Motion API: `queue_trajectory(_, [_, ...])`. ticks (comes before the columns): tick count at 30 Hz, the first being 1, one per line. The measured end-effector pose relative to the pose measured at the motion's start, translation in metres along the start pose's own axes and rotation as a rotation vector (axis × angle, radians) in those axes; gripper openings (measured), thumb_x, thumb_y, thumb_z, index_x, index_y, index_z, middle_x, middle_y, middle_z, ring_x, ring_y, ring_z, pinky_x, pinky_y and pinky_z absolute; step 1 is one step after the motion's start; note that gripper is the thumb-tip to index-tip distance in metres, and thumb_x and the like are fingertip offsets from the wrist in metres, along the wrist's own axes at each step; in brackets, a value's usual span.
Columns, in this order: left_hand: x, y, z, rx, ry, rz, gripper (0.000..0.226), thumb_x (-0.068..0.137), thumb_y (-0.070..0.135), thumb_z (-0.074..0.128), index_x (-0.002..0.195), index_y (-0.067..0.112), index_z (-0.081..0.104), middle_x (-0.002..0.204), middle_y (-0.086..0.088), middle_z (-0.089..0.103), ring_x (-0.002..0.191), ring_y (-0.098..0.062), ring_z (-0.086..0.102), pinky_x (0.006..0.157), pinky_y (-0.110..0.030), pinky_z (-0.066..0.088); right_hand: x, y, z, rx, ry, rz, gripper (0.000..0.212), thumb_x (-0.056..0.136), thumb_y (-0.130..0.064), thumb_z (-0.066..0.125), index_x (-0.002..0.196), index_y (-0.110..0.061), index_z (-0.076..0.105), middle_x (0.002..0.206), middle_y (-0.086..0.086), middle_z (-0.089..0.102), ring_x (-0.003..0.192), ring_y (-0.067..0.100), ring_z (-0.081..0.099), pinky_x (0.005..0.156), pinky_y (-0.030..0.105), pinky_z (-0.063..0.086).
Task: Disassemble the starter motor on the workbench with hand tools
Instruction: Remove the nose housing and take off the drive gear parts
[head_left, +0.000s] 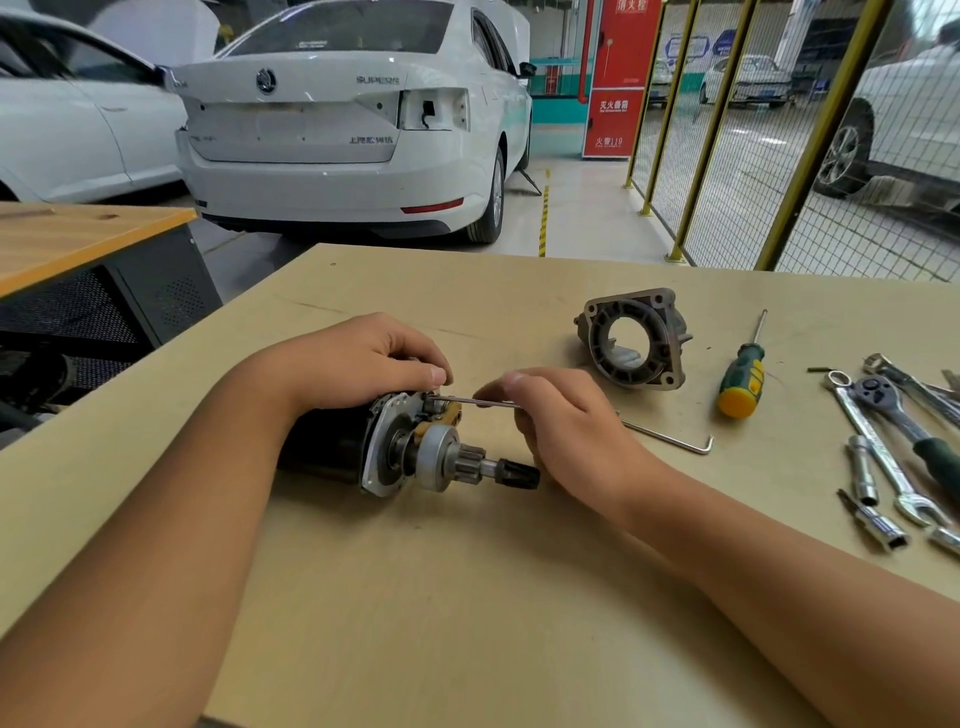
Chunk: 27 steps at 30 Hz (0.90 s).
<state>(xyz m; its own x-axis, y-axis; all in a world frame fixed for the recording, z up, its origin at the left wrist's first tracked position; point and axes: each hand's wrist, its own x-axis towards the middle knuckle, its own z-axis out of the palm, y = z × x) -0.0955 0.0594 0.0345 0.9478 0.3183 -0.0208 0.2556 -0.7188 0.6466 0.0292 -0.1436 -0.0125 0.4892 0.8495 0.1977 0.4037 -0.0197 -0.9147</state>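
Note:
The starter motor (363, 449) lies on its side on the workbench (467, 597), its black body to the left and its pinion gear (470, 462) pointing right. My left hand (358, 358) grips the top of the motor at its front plate. My right hand (561, 421) pinches a thin metal rod (467, 401), a long bolt or hex key, whose tip sits at the motor's upper front. The removed grey nose housing (631, 338) rests on the bench to the right.
A bent hex key (670, 439) lies just right of my right hand. A green and yellow screwdriver (743, 379), a ratchet (904, 421), a spanner (878, 452) and sockets (865, 475) lie at the right edge. White cars and a yellow mesh fence stand beyond the bench.

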Motion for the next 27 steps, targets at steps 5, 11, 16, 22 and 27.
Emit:
queue_trajectory(5, [0.0, 0.0, 0.0, -0.003, -0.004, 0.002, 0.014, 0.101, 0.027, 0.067, 0.104, 0.03, 0.08, 0.103, 0.012, 0.077, 0.101, -0.003, 0.069, 0.101, -0.035, 0.052, 0.001, 0.002, 0.0, 0.215, -0.004, 0.005, 0.031, 0.107, -0.03, 0.045, 0.107, -0.014, 0.071, 0.059, -0.012, 0.045, 0.052, 0.003, 0.039, 0.052, 0.022, 0.033])
queue_trajectory(11, [0.0, 0.0, 0.0, 0.011, 0.007, -0.008, 0.015, 0.101, 0.027, 0.066, 0.105, 0.027, 0.08, 0.102, 0.013, 0.078, 0.101, -0.003, 0.07, 0.101, -0.034, 0.052, 0.003, 0.009, -0.002, -0.065, 0.03, -0.043, 0.02, 0.103, -0.02, 0.053, 0.106, -0.017, 0.073, 0.064, -0.006, 0.063, 0.053, 0.005, 0.052, 0.053, 0.02, 0.041])
queue_trajectory(16, [-0.002, 0.002, -0.001, 0.036, 0.023, -0.029, 0.018, 0.103, 0.026, 0.063, 0.106, 0.026, 0.081, 0.102, 0.016, 0.078, 0.1, 0.0, 0.07, 0.102, -0.035, 0.053, 0.0, 0.009, 0.0, -0.358, 0.101, -0.181, 0.014, 0.099, -0.022, 0.061, 0.098, -0.023, 0.075, 0.065, -0.011, 0.066, 0.066, 0.004, 0.064, 0.059, 0.012, 0.045])
queue_trajectory(22, [-0.006, 0.006, -0.001, 0.097, 0.018, -0.033, 0.023, 0.103, 0.024, 0.062, 0.097, 0.023, 0.083, 0.091, 0.007, 0.08, 0.093, -0.018, 0.075, 0.094, -0.05, 0.056, -0.003, -0.004, 0.0, -0.542, 0.105, -0.181, 0.021, 0.096, -0.033, 0.065, 0.089, -0.017, 0.077, 0.07, -0.006, 0.068, 0.063, 0.01, 0.061, 0.062, 0.032, 0.053])
queue_trajectory(27, [-0.006, 0.008, 0.0, 0.089, 0.001, -0.015, 0.022, 0.103, 0.023, 0.062, 0.097, 0.023, 0.083, 0.092, 0.006, 0.08, 0.094, -0.019, 0.075, 0.093, -0.05, 0.057, -0.007, -0.016, 0.001, -0.629, 0.089, -0.185, 0.019, 0.095, -0.034, 0.065, 0.083, -0.02, 0.071, 0.07, -0.006, 0.066, 0.066, 0.017, 0.06, 0.062, 0.039, 0.054])
